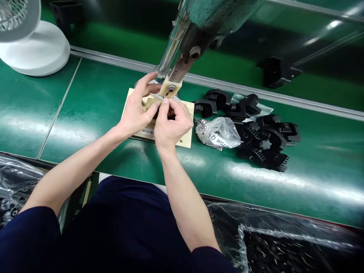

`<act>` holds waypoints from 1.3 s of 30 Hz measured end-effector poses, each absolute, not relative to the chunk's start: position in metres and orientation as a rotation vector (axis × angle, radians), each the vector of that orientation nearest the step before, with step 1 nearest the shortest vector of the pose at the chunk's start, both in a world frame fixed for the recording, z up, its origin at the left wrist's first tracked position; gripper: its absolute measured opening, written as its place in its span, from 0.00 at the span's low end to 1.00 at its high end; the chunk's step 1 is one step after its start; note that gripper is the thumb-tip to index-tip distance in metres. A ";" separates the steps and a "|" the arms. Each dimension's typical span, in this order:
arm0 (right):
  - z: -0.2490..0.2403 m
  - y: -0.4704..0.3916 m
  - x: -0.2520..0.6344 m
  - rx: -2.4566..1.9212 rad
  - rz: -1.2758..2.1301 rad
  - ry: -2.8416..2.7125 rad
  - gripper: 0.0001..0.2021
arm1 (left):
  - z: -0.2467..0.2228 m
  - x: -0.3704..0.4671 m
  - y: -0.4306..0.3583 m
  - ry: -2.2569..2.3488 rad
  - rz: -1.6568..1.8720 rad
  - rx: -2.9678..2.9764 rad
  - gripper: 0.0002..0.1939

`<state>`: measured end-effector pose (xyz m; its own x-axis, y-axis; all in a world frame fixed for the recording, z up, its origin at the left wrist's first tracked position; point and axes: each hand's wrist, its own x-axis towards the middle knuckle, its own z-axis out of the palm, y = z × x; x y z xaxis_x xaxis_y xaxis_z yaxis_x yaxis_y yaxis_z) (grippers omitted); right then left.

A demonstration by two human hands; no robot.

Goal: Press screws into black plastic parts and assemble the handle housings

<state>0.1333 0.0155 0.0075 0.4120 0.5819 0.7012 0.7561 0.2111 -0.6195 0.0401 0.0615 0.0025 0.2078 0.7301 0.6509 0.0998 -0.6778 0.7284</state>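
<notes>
right hand (173, 127) is pinching a mostly hidden greyish piece (156, 97) over the cream fixture plate (187, 136), beneath the press ram (182, 68). left hand (135, 110) is curving alongside, seemingly steadying it; its grip is unclear.

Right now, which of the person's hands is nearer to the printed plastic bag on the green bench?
Right. The right hand is just to the left of the printed plastic bag, not touching it; the left hand is farther left.

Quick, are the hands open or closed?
Left hand: partly open beside the pale block; hold unclear.
Right hand: pinched closed; can't tell if holding anything.
</notes>
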 end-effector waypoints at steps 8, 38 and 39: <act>0.010 0.013 0.134 -1.399 -0.170 -1.294 0.12 | 0.004 0.035 0.073 0.713 1.447 2.006 0.29; 0.010 0.019 0.152 -1.634 -0.144 -1.556 0.17 | -0.012 0.043 0.086 0.791 1.471 1.995 0.36; 0.012 0.018 0.155 -1.636 -0.140 -1.561 0.16 | -0.012 0.043 0.087 0.794 1.469 1.996 0.36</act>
